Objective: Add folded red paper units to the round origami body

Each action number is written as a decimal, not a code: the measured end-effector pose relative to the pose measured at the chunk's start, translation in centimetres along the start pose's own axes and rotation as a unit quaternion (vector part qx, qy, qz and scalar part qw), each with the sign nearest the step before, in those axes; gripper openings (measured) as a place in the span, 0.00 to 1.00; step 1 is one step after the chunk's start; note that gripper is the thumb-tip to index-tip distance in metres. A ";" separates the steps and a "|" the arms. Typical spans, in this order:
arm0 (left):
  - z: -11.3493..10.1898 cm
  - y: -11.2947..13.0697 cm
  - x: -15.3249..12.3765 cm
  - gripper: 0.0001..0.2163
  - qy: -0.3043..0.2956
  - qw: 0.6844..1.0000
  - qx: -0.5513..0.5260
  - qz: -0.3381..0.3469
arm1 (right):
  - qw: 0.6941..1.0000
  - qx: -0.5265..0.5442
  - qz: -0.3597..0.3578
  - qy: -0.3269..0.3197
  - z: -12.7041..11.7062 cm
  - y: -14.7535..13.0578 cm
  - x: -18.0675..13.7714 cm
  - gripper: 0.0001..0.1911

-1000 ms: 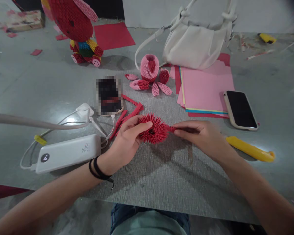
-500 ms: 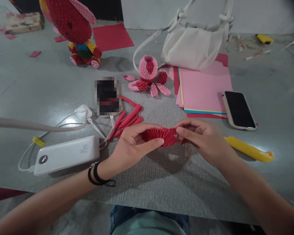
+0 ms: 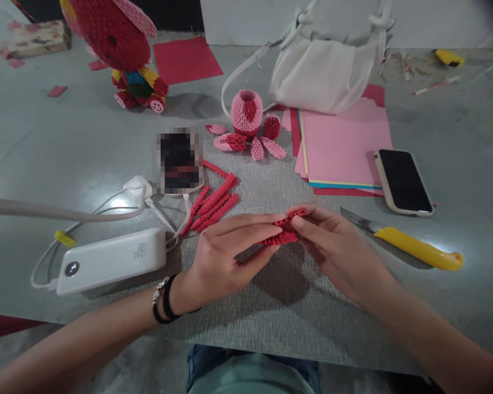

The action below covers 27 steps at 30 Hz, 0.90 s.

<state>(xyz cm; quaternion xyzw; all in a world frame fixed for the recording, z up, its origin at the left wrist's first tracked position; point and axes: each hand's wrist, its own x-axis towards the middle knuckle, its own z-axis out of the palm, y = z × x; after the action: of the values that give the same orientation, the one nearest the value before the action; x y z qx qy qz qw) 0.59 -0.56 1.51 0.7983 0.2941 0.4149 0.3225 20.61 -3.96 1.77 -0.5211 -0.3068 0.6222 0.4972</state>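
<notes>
Between my hands is a red folded-paper piece, its pleats fanned out and partly covered by fingers. My left hand pinches it from the left, thumb below and fingers on top. From the right, my right hand grips its upper edge between thumb and fingers. Several red folded-paper strips lie just beyond my left hand. To the right of my right hand rests a yellow-handled knife, its blade pointing toward that hand.
A white power bank with cables and a phone lie left. Farther back stand a red paper figure, a pink paper vase with loose petals, and a white handbag. Coloured sheets and another phone are right.
The red piece has been turned, so its fanned face now shows less. My left fingers have come over its top. The knife's blade, hidden before, is now visible.
</notes>
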 end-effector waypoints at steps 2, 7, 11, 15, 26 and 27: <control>0.1 -0.1 -0.2 0.15 -0.014 1.000 -0.002 -0.011 | 1.000 -0.019 -0.021 0.007 0.1 0.2 -0.2 0.12; 0.1 -0.2 -0.4 0.14 -0.040 0.998 -0.026 -0.036 | 0.999 -0.024 -0.035 0.011 0.1 0.6 -0.3 0.11; -0.1 0.0 0.1 0.09 -0.017 0.979 -0.128 -0.157 | 0.996 -0.033 -0.076 0.016 -0.4 -0.2 -0.1 0.03; 0.1 -0.3 0.5 0.10 0.008 0.918 -0.284 -0.278 | 0.995 -0.033 -0.087 -0.022 -0.7 -1.2 0.0 0.04; -0.2 0.0 0.3 0.13 -0.018 0.897 -0.341 -0.281 | 0.998 -0.051 -0.028 -0.011 -0.7 -1.6 -0.1 0.07; -0.2 0.0 0.3 0.13 -0.018 0.898 -0.339 -0.280 | 0.998 -0.052 -0.023 -0.011 -0.7 -1.6 -0.1 0.07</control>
<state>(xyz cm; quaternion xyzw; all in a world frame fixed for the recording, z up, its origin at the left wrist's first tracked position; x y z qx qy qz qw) 0.56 -0.27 1.77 0.5330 0.3414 0.3675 0.6814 21.75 -3.66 3.08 -0.5326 -0.3556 0.5995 0.4801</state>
